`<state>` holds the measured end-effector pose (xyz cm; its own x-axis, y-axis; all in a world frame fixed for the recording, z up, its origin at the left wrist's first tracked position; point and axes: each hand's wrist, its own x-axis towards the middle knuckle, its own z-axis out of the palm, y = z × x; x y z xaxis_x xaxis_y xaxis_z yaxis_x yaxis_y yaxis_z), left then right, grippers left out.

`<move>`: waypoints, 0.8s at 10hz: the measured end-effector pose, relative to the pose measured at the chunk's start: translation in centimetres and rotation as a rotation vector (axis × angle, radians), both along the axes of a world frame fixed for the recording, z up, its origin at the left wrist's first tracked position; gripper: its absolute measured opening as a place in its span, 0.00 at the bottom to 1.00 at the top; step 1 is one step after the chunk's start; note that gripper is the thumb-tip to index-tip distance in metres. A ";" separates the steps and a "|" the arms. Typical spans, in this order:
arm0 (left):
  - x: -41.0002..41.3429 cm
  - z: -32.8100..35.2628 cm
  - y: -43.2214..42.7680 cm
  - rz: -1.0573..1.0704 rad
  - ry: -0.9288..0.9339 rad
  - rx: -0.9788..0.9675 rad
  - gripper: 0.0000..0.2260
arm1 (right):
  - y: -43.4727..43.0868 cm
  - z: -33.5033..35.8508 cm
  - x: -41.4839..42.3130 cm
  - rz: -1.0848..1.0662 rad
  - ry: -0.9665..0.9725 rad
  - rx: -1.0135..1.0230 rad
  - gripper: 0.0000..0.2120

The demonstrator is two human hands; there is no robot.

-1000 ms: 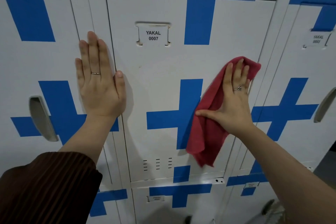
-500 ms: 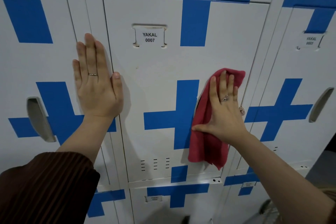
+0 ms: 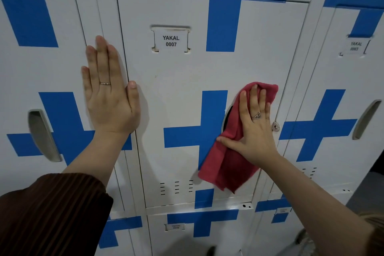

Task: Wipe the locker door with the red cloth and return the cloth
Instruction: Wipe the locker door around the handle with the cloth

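The white metal locker door painted with blue crosses carries a paper label reading "YAKAL 0007" in a slot near its top. Below and to the right of that label, the right hand lies flat with fingers stretched out and slightly spread, palm pressing the red cloth against the door; it does not grip the cloth, only pins it to the surface. The cloth is bunched under the fingertips and hangs in a loose fold below the wrist, ending just above the door's lower edge. It covers most of the door's recessed handle, of which a dark sliver shows at the cloth's left edge. A small metal lock tab sits just right of the hand. A ring shows on one finger.

Left of the label, the left hand is open and flat, fingers together, holding nothing; the palm rests on the frame beside the door, the thumb reaching onto the door's edge. It wears a thin ring, and a brown ribbed sleeve covers the forearm lower down.
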<state>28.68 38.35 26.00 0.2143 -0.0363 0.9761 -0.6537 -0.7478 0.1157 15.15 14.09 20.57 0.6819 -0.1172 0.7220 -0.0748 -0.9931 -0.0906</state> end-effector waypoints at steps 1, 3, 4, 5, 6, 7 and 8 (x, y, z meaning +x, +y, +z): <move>0.0 0.0 0.0 -0.003 -0.004 0.000 0.27 | 0.1 0.2 0.5 0.030 -0.103 0.042 0.47; 0.0 0.0 0.1 -0.003 -0.007 0.002 0.27 | 0.6 1.2 1.4 0.099 -0.276 0.165 0.36; 0.0 0.0 0.1 -0.006 -0.002 0.001 0.27 | 0.7 1.4 1.9 0.142 -0.332 0.230 0.32; 0.0 0.0 0.1 -0.004 -0.003 0.005 0.27 | 1.0 1.3 2.2 0.179 -0.396 0.302 0.28; 0.0 0.0 0.1 -0.002 0.010 0.009 0.27 | 1.4 1.4 2.3 0.200 -0.453 0.376 0.26; 0.0 0.0 0.2 -0.002 0.011 0.010 0.27 | 1.5 1.8 2.3 0.211 -0.472 0.410 0.25; 0.0 0.0 0.1 0.003 0.013 0.013 0.27 | 1.4 1.9 2.0 0.224 -0.415 0.404 0.30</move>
<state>28.64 38.49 26.01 0.2271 -0.0479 0.9727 -0.6499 -0.7513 0.1147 17.15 15.48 22.46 0.3933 -0.3232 0.8607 0.2533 -0.8618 -0.4394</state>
